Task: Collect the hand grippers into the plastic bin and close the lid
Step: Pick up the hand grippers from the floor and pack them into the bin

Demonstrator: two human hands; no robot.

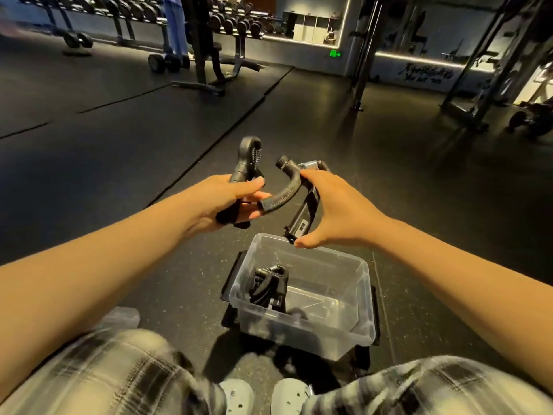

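Above the plastic bin (361, 298), left hand (227, 202) grips one hand gripper (250, 158), right hand (341, 211) another; I'd release them low inside.

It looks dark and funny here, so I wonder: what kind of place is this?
Most likely a gym: dumbbell racks line the far wall, loose dumbbells sit on the black rubber floor, and a steel lifting frame stands on the right.
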